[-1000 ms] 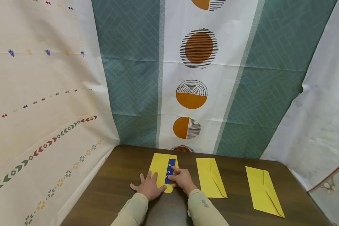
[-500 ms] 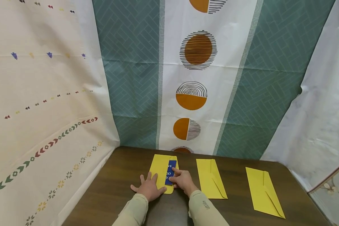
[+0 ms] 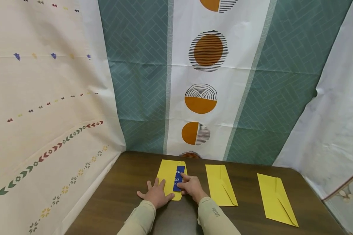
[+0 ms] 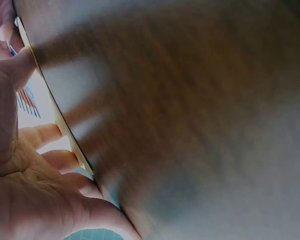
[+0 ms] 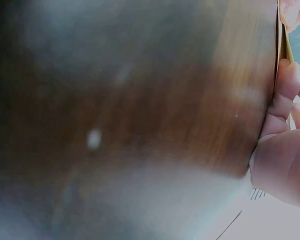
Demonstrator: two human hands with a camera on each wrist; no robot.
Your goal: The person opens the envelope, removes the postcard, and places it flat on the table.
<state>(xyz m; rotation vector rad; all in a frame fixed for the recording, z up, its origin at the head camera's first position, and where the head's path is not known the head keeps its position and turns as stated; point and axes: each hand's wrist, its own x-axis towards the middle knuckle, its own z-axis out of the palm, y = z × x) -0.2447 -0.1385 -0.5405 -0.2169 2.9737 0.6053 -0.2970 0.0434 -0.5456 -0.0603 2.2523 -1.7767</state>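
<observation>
A yellow envelope [image 3: 164, 169] lies on the dark wooden table in the head view. Over its right part sits a blue card [image 3: 177, 178] with white lettering; its left side appears to be under the envelope's paper. My left hand [image 3: 156, 195] rests on the envelope's near left part, fingers spread. The left wrist view shows that hand [image 4: 35, 190] along the envelope's thin edge [image 4: 65, 130]. My right hand [image 3: 193, 187] pinches the card's right edge. From the right wrist, the right hand's curled fingers [image 5: 285, 90] are seen low beside the tabletop, the card mostly hidden there.
Two more yellow envelopes lie to the right, a nearer one [image 3: 220, 186] and one farther right [image 3: 276, 200]. The wooden table [image 3: 126, 173] ends at a patterned curtain [image 3: 144, 107] behind. A pale cloth [image 3: 76, 140] hangs along the left side.
</observation>
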